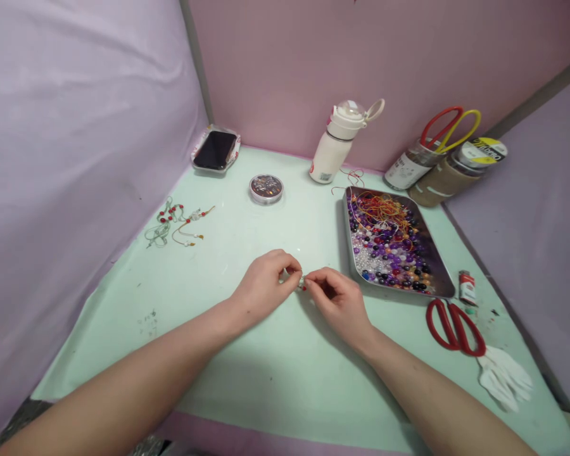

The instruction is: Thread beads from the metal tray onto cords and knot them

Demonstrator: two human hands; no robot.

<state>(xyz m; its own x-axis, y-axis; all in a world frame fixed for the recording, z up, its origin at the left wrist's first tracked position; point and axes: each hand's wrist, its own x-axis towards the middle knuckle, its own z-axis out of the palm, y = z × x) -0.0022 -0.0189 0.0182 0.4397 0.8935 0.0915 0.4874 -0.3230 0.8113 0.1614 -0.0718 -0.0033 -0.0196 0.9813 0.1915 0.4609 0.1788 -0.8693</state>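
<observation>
My left hand [270, 282] and my right hand [336, 301] meet over the middle of the pale green table [247, 380], fingertips pinched close together. Between them is a small beaded piece [301, 285] with red and clear beads, mostly covered by the fingers. Both hands pinch it, one from each side. Just right of my right hand stands a metal tray [396, 292] holding many purple, black, clear and orange beads and a tangle of red and yellow cord [377, 212]. To the left lies a beaded string [185, 221] with red beads, green cord and tassel ends.
At the back are a phone [215, 150] in a tray, a round container [266, 189], a white bottle [333, 142] and jars, one holding scissors [449, 130]. On the right lie a lighter [467, 288], red-handled scissors [456, 328] and a white glove [503, 377]. Fabric walls enclose the table.
</observation>
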